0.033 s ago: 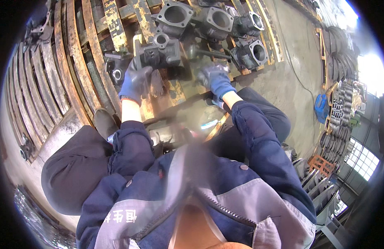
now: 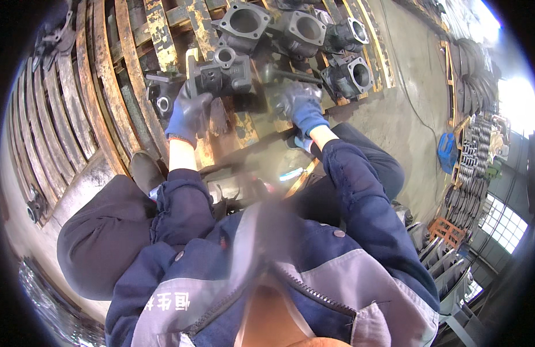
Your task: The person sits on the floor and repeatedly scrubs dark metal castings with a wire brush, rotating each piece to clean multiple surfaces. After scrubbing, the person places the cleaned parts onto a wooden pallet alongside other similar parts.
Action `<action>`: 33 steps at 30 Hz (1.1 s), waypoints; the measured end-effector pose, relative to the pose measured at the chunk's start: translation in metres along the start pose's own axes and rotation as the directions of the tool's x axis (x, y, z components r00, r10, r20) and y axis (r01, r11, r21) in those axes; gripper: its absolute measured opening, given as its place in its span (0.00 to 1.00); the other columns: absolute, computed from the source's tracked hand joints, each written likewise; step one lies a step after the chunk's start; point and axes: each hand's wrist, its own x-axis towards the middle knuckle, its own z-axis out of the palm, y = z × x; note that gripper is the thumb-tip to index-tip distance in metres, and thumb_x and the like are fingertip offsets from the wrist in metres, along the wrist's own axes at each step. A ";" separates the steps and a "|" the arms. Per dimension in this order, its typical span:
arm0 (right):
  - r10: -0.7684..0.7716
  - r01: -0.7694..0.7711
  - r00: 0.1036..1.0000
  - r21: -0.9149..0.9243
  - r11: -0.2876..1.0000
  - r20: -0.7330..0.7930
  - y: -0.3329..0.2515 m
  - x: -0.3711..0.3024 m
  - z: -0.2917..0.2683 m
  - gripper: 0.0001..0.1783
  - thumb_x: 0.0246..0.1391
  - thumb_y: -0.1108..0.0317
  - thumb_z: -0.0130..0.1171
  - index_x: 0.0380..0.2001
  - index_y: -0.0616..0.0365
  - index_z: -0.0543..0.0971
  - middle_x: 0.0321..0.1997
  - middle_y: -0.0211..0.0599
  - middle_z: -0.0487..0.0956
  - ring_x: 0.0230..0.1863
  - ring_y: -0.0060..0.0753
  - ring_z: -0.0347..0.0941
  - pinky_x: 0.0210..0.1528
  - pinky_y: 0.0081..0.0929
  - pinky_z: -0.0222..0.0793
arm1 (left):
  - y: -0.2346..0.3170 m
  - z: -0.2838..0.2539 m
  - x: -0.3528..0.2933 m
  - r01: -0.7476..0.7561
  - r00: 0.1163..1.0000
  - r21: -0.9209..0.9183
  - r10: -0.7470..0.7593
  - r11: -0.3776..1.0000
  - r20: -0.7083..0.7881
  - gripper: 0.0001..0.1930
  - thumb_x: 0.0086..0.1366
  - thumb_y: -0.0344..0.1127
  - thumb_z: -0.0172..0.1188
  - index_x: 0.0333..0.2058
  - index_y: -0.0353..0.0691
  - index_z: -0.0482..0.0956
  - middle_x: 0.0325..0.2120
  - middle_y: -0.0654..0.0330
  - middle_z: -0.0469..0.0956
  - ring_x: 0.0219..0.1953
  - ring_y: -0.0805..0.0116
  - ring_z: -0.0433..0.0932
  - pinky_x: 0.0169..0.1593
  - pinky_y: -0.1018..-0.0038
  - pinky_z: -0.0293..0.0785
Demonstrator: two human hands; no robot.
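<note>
My left hand (image 2: 189, 115), in a blue glove with a dark coated palm, grips the left side of a dark metal casting (image 2: 224, 75) with a round port on top. This casting rests on the wooden pallet. My right hand (image 2: 302, 107), gloved alike, is a little to the right of it with the fingers curled in. Blur hides what those fingers hold, if anything. Just beyond the right hand lies a dark hammer-like tool (image 2: 296, 75), its handle pointing right. Another small casting (image 2: 163, 95) sits left of my left hand.
Several dark castings with round bores, one of them a square-flanged casting (image 2: 242, 22), stand along the pallet's far side. The slatted pallet (image 2: 126, 63) has gaps between its boards. A cable (image 2: 406, 87) runs over the floor at right, near a blue container (image 2: 447, 153).
My right hand has shifted very slightly away from me, towards the tool's handle. The left hand and the casting have stayed in place.
</note>
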 end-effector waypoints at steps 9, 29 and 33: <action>0.128 -0.144 0.988 -0.211 0.967 -0.089 0.018 0.070 0.010 0.12 0.55 0.66 0.53 0.41 0.46 0.83 0.43 0.44 0.81 0.49 0.46 0.79 0.49 0.47 0.71 | -0.003 -0.006 -0.004 0.003 1.000 -0.067 -0.004 0.998 -0.002 0.28 0.56 0.21 0.59 0.58 0.34 0.71 0.44 0.61 0.79 0.45 0.71 0.76 0.52 0.74 0.71; 0.103 -0.271 0.956 0.962 -0.041 0.274 -0.106 -0.045 -0.100 0.19 0.66 0.51 0.51 0.47 0.53 0.76 0.29 0.25 0.78 0.20 0.17 0.68 0.17 0.19 0.64 | -0.015 -0.006 0.007 -0.032 0.993 -0.340 0.069 0.940 0.096 0.25 0.53 0.21 0.61 0.53 0.36 0.75 0.33 0.67 0.75 0.29 0.78 0.68 0.36 0.79 0.66; 0.196 -0.371 0.898 0.917 -0.146 0.394 -0.126 -0.032 -0.105 0.21 0.66 0.46 0.51 0.41 0.52 0.82 0.26 0.29 0.77 0.15 0.18 0.62 0.16 0.19 0.63 | -0.008 -0.012 0.006 0.021 0.996 -0.183 -0.005 0.983 0.087 0.28 0.53 0.24 0.65 0.56 0.38 0.74 0.43 0.64 0.79 0.42 0.73 0.76 0.49 0.75 0.74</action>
